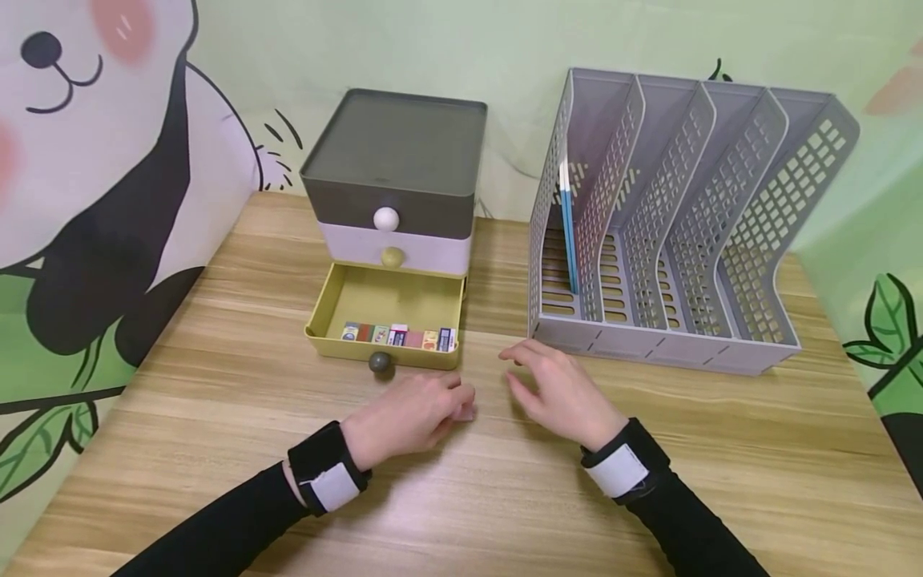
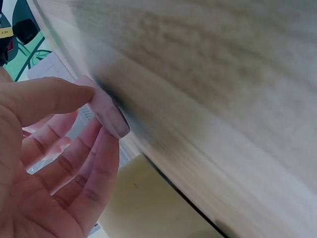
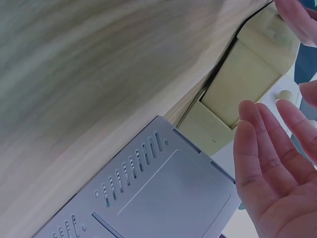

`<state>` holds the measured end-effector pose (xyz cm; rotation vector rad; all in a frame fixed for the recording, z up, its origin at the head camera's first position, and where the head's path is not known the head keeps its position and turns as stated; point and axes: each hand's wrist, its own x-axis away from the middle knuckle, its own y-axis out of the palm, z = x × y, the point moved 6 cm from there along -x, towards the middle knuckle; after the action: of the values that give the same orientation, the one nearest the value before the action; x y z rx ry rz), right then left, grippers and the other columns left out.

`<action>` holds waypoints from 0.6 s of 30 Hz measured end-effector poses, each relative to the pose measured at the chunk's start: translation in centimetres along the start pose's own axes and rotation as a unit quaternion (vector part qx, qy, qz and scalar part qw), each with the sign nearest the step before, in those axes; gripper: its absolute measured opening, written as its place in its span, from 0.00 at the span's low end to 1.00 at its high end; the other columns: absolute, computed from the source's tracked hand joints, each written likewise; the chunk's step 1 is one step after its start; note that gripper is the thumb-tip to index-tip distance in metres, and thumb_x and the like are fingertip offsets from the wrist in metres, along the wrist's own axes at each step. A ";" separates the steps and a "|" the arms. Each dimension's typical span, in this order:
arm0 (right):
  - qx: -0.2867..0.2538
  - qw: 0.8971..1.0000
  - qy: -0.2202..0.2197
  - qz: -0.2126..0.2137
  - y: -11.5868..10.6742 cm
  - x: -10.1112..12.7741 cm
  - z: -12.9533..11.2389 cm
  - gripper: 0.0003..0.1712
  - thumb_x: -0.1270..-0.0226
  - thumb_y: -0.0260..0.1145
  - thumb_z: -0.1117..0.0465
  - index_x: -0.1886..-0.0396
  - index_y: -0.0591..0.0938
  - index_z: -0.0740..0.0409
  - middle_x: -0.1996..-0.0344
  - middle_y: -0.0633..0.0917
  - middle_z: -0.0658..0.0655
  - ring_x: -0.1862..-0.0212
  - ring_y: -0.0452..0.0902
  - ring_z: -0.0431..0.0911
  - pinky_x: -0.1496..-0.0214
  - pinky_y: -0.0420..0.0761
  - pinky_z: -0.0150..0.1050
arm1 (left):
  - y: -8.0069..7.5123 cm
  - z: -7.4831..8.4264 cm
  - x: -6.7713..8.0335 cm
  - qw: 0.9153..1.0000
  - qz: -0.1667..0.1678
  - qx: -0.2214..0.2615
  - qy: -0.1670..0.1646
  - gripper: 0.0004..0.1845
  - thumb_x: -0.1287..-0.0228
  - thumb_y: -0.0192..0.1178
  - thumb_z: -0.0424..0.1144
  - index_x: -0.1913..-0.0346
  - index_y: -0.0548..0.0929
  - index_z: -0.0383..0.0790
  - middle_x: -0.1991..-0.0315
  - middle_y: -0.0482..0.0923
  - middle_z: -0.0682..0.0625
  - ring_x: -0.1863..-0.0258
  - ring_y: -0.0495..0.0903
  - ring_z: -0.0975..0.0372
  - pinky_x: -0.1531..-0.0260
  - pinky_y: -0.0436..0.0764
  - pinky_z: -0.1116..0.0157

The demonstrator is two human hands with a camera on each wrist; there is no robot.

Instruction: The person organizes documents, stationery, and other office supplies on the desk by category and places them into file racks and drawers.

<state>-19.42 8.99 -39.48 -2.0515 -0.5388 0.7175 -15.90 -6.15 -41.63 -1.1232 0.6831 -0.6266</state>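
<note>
My left hand (image 1: 411, 410) is low over the table in front of the open yellow drawer (image 1: 339, 349). Between its thumb and fingertips it pinches a small pink eraser (image 2: 110, 115), a slab with rounded edges close to the tabletop; in the head view the fingers mostly cover it. A row of several small erasers (image 1: 413, 340) in mixed colours lies along the drawer's front wall. My right hand (image 1: 562, 393) holds nothing; its fingers are loosely bent, near the front left corner of the grey file rack. In the right wrist view its fingers (image 3: 265, 144) spread apart.
Above the drawer sit a white drawer (image 1: 433, 250) and a dark grey one (image 1: 332, 204) with round knobs, both closed. The grey file rack (image 1: 692, 353) on the right has thin blue books (image 1: 568, 240) in its leftmost slot. A panda-print backdrop (image 1: 238, 48) stands behind.
</note>
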 end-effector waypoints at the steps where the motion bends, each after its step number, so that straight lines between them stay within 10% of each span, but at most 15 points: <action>1: 0.000 1.000 0.000 0.000 0.0 0.0 0.0 0.14 0.37 0.67 0.67 0.51 0.82 0.65 0.54 0.84 0.59 0.54 0.83 0.52 0.53 0.82 0.46 | -0.1 0.0 0.0 1.000 0.001 0.005 0.001 0.06 0.36 0.66 0.38 0.67 0.79 0.42 0.72 0.75 0.53 0.76 0.76 0.64 0.75 0.76 0.71; 18: 0.009 1.000 -0.016 -0.016 0.5 -0.8 -1.3 0.18 0.37 0.66 0.67 0.47 0.81 0.66 0.48 0.82 0.63 0.46 0.79 0.55 0.44 0.77 0.49 | -4.3 -0.6 1.0 0.999 0.041 0.017 -0.010 0.27 0.58 0.72 0.29 0.50 0.78 0.40 0.64 0.75 0.51 0.73 0.74 0.63 0.71 0.78 0.67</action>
<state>-19.13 7.47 -39.05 -2.0141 -0.5801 0.7353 -16.17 -8.64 -37.90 -1.0633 0.6953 -0.5556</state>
